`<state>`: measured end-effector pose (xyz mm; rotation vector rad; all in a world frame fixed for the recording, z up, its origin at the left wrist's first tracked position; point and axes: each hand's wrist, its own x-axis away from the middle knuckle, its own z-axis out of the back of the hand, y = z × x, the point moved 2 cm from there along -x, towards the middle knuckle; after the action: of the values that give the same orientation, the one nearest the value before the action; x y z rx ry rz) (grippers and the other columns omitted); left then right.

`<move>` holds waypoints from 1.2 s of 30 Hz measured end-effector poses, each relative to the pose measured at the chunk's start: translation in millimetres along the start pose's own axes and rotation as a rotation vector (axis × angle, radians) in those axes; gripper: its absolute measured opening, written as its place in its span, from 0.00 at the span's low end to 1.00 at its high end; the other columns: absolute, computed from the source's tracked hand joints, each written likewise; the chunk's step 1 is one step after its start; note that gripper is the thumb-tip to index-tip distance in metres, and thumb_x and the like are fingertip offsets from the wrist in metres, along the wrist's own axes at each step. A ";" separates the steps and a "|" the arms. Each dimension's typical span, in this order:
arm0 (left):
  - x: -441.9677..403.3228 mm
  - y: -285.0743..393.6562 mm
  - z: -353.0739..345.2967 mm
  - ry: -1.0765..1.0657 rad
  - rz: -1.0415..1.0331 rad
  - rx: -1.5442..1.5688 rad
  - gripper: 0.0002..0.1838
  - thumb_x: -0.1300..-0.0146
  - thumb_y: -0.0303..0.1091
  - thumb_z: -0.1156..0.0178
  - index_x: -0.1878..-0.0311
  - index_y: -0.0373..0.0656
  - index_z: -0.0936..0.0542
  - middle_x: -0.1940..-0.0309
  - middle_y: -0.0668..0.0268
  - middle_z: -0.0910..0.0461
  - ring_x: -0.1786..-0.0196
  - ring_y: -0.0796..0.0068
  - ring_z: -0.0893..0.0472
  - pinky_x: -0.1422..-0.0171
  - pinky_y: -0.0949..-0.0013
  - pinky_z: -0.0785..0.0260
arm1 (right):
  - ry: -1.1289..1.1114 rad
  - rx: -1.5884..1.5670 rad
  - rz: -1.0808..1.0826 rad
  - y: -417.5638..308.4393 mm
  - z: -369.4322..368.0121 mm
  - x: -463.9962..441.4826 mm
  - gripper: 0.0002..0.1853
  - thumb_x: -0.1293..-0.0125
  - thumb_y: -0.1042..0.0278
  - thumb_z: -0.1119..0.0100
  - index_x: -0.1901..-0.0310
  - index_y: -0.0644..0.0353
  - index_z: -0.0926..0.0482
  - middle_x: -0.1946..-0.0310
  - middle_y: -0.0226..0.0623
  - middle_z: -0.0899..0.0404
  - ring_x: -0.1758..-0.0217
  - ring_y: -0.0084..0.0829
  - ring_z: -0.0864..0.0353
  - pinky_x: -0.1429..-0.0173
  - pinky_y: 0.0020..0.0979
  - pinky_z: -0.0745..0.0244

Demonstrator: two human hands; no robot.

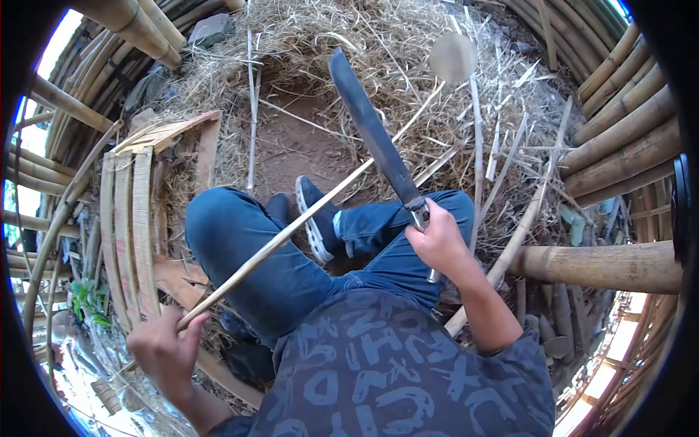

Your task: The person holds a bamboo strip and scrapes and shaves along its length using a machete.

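Observation:
A long, thin bamboo strip point(277, 239) runs diagonally from lower left to upper right. Its near end is in my left hand point(166, 348), whose fingers are wrapped round it. My right hand point(439, 240) grips the handle of a machete point(375, 138) with a long dark blade, pointing up and to the left. The blade crosses the strip near its far part; whether the two touch is hard to tell. Both hands are in front of my lap, the left beyond one knee and the right over the other thigh.
Dry straw and shavings point(320, 54) cover the ground around bare soil point(298, 146). A wooden slatted crate point(135, 218) stands at left. Thick bamboo poles point(604, 266) form the walls, one reaching in from the right. A pale stick point(528, 218) leans near my right arm.

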<state>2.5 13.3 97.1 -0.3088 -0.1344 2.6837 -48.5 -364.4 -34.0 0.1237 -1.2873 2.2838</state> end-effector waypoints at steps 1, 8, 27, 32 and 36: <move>-6.8 8.1 -13.9 0.006 0.004 0.020 0.28 0.41 0.60 0.37 0.80 0.43 0.27 0.87 0.60 0.30 0.82 0.58 0.28 0.74 0.59 0.41 | -0.011 0.041 -0.039 9.6 -0.5 -4.3 0.12 0.46 0.71 0.42 0.62 0.68 0.27 0.77 0.52 0.23 0.70 0.54 0.20 0.63 0.44 0.27; -21.1 33.7 -74.3 -0.200 -0.015 0.014 0.25 0.37 0.57 0.40 0.78 0.44 0.24 0.87 0.60 0.26 0.82 0.56 0.25 0.75 0.57 0.38 | 0.064 0.143 -0.117 46.5 -29.3 -1.9 0.12 0.46 0.70 0.44 0.63 0.69 0.27 0.72 0.62 0.22 0.60 0.63 0.21 0.56 0.51 0.26; -18.8 30.4 -83.1 -0.293 0.194 0.131 0.29 0.36 0.56 0.40 0.81 0.38 0.22 0.85 0.50 0.26 0.79 0.45 0.25 0.72 0.49 0.38 | 0.091 0.227 0.000 22.0 -67.6 -39.8 0.14 0.46 0.72 0.43 0.58 0.70 0.26 0.73 0.60 0.20 0.64 0.60 0.19 0.60 0.50 0.25; -18.2 26.6 -87.3 -0.269 0.122 0.143 0.28 0.39 0.57 0.37 0.83 0.42 0.24 0.88 0.57 0.26 0.82 0.54 0.24 0.76 0.56 0.37 | 0.085 0.258 -0.027 37.6 -32.4 -58.7 0.10 0.47 0.73 0.43 0.64 0.69 0.26 0.79 0.48 0.25 0.76 0.47 0.23 0.66 0.42 0.27; -20.8 31.5 -84.7 -0.260 0.131 0.118 0.28 0.39 0.57 0.37 0.83 0.42 0.25 0.88 0.57 0.26 0.83 0.54 0.25 0.77 0.57 0.38 | 0.137 0.193 -0.131 43.3 -40.8 -70.2 0.10 0.46 0.73 0.43 0.64 0.69 0.27 0.77 0.53 0.22 0.69 0.53 0.19 0.62 0.45 0.25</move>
<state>27.9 -20.1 14.5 0.0715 -0.0335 2.8371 -1.5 -376.1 -112.3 0.1133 -0.9612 2.2571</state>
